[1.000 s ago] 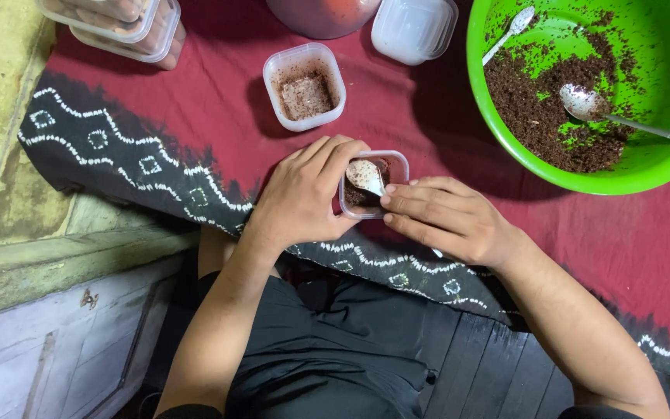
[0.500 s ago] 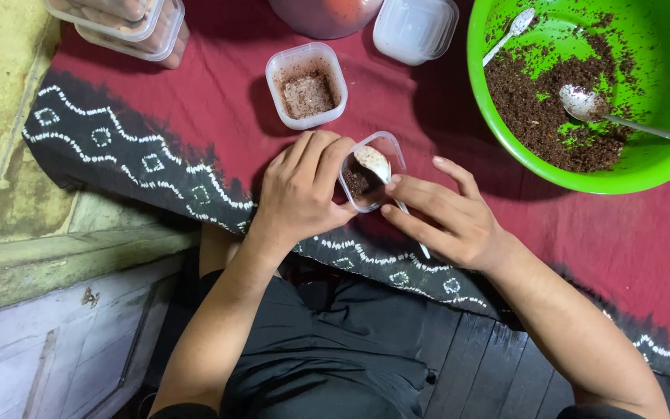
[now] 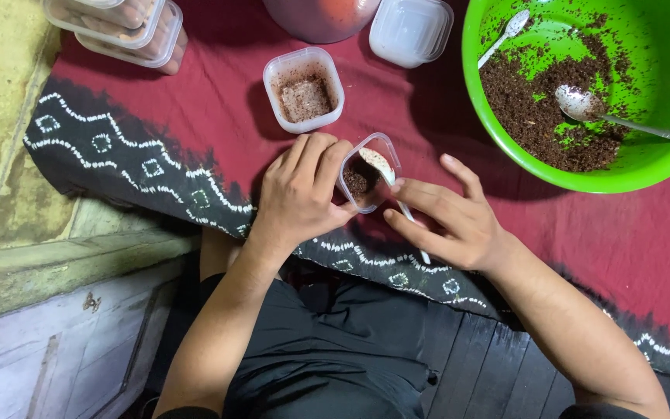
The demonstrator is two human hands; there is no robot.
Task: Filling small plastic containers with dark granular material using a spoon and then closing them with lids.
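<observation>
Filling in hand: left hand gripped the small clear tub at centre, tilted; right hand pinched a white spoon inside it. Judged next: packing crumbs; green bowl at two o'clock

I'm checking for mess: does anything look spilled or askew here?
Nothing spilled on the cloth. The small tub in the left hand sits tilted, spoon inside; brown crumbs smear the green bowl wall.
</observation>
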